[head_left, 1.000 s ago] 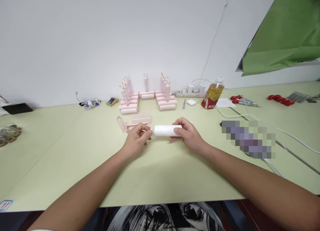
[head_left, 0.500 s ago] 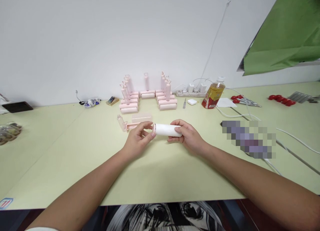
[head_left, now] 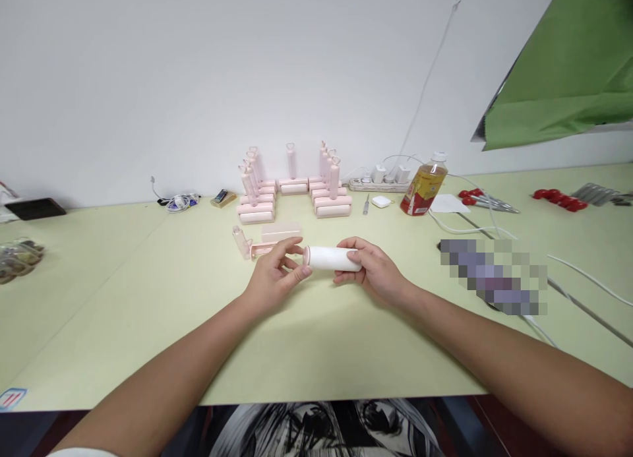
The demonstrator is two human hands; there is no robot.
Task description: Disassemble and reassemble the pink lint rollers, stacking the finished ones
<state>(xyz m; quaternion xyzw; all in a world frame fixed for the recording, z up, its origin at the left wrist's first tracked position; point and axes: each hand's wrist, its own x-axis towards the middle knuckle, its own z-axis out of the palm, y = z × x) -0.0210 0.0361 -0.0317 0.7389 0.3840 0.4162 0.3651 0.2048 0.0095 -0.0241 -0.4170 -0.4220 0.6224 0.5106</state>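
A white wall [head_left: 148, 81] backs a broad pale-green table [head_left: 316, 351], where a person works bare-handed; toward the rear, pink lint-roller-like units form three sides of a square, a left row [head_left: 256, 214], a right row [head_left: 333, 208] and a lone back unit [head_left: 293, 186], each with upright handles, apparently complete; a drink bottle [head_left: 423, 185] stands to their right.

At centre, the right hand [head_left: 376, 267] is clamped round the right end of a white roll [head_left: 331, 258], thumb on the near side; the left hand [head_left: 271, 274] has thumb and forefinger spread about the roll's other end, though whether they pinch it one cannot tell; the roll lies between the hands, above the table, its long axis nearly level and running left to right, roughly along the table's near edge, the right end a touch lower in view; a pink end cap [head_left: 306, 256] faces left, seated by the look of it.

Beyond the left hand, a clear cover [head_left: 281, 231], a pink case [head_left: 263, 249] and a slim handle [head_left: 241, 242] lie loose; joining roll, case, cover and handle appears undone.
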